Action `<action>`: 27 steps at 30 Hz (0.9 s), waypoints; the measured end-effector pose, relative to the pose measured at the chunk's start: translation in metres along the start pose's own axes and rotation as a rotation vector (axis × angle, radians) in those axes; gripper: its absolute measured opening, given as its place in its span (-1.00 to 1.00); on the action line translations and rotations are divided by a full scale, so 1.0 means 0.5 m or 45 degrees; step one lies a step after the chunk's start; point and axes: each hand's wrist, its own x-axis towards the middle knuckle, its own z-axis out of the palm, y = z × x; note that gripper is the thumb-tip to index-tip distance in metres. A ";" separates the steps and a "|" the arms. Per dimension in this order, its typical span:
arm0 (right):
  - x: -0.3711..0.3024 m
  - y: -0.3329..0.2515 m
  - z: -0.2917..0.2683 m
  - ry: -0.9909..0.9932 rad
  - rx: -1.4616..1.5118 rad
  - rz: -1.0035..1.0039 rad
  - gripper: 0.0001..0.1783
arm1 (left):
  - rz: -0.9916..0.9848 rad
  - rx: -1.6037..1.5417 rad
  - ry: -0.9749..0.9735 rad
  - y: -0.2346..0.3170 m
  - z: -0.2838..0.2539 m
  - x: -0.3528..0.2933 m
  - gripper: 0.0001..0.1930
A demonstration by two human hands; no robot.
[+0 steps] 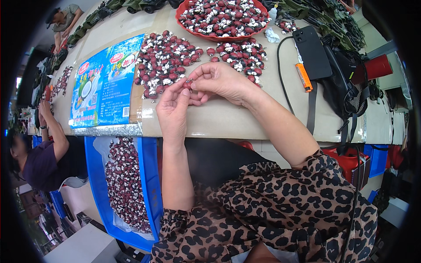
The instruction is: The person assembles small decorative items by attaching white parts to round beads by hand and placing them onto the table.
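My left hand [173,109] and my right hand [222,82] meet above the table's near edge, fingertips pinched together. Between them is a small dark red round piece [188,83], mostly covered by the fingers. Just beyond my hands lies a loose pile of similar dark red and black round pieces with white bits [164,61]. A second, smaller pile [243,57] spreads to its right. Behind the piles, a red scalloped bowl [210,37] is heaped with the same kind of pieces.
Flattened blue printed cardboard [107,83] covers the table on the left. A black phone [310,52], an orange-labelled tube [303,78] and a black bag [344,87] lie right. A blue crate [153,188] of pieces stands below the edge. Other people sit at left.
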 end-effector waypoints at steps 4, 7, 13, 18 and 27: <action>-0.001 -0.002 0.003 0.008 -0.011 0.085 -0.73 | -0.023 0.033 -0.022 -0.005 -0.013 -0.001 -0.80; -0.002 -0.001 0.002 0.016 -0.030 0.117 -0.76 | -0.042 0.033 -0.016 -0.006 -0.016 -0.003 -0.82; 0.002 0.002 0.001 0.019 -0.053 0.141 -0.78 | -0.048 0.081 0.014 -0.005 -0.014 -0.001 -0.84; 0.003 0.003 -0.002 0.024 -0.080 0.166 -0.78 | -0.049 0.044 0.010 0.000 -0.010 -0.003 -0.85; 0.000 -0.001 -0.001 -0.023 -0.026 0.125 -0.76 | -0.098 0.007 0.028 0.005 -0.015 -0.002 -0.83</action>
